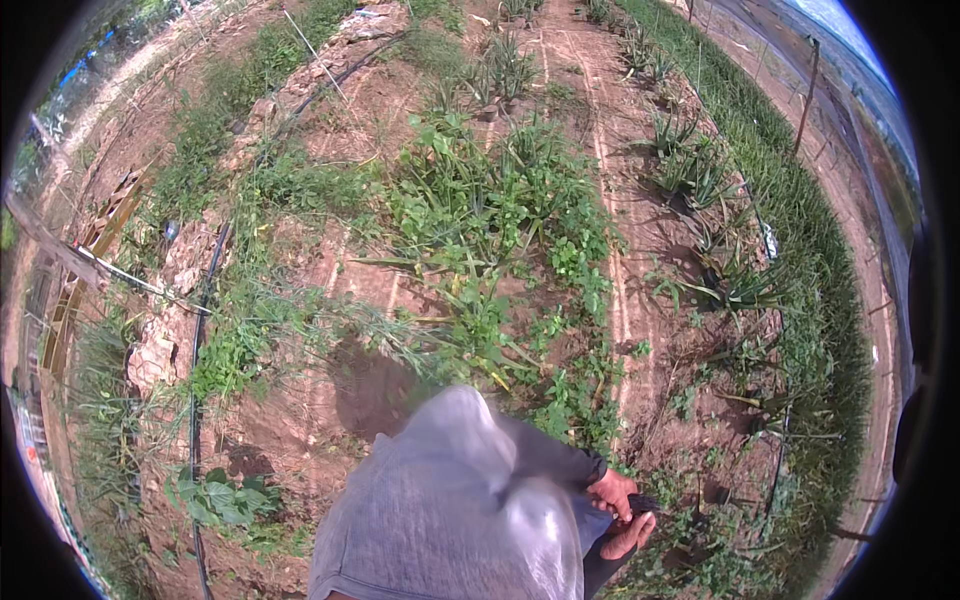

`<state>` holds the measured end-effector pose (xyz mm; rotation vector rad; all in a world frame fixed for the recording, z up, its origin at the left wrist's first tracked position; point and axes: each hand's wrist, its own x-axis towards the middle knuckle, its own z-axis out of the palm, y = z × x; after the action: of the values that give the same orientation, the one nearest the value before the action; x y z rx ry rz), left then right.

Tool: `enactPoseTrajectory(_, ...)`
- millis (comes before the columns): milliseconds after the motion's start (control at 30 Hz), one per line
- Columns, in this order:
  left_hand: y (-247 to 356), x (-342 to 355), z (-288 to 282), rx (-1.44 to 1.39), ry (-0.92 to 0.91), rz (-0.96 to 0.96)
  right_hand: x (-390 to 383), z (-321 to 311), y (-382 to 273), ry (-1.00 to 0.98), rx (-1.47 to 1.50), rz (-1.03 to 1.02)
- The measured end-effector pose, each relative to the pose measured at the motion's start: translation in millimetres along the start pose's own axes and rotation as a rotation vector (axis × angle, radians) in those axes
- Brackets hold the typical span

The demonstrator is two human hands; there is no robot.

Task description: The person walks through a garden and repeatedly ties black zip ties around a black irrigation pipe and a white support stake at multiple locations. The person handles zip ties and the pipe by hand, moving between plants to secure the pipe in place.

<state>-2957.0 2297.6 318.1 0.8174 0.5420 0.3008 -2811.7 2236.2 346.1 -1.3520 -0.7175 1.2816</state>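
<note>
At the lower right of the head view, my left hand (610,488), with a dark sleeve at the wrist, has its fingers closed on a small dark object (643,503) that I cannot make out clearly. My right hand (621,537) is just below, fingers curled at the same object, almost touching the left. Grey clothing (420,510) fills the lower middle and hides much around my arms, with a bit of blue cloth beside the hands. Weeds (690,525) and reddish soil lie around and under the hands.
Leafy weeds among spiky plants (500,200) cover the middle bed. A row of spiky plants (690,170) runs up the right beside tall grass (820,300). A black hose (197,430) crosses the left, near a leaning wooden post (55,240). A dirt path (880,350) borders the right.
</note>
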Motion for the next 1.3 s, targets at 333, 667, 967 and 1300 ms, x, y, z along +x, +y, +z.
enactPoseTrajectory(333,75.9,172.5,4.8,0.038,0.007,-0.034,148.2,-95.0,-70.8,0.028,-0.109,-0.296)
enactPoseTrajectory(667,186.6,347.0,105.8,0.076,-0.072,-0.105,259.7,-260.6,-147.9,0.25,0.19,-0.269)
enactPoseTrajectory(967,241.6,460.7,70.5,0.043,-0.055,-0.141,373.4,-281.8,-198.9,0.392,0.073,-0.358)
enactPoseTrajectory(1300,348.1,585.6,-69.8,-0.137,-0.031,-0.184,584.2,-249.4,-225.9,0.341,0.119,-0.195)
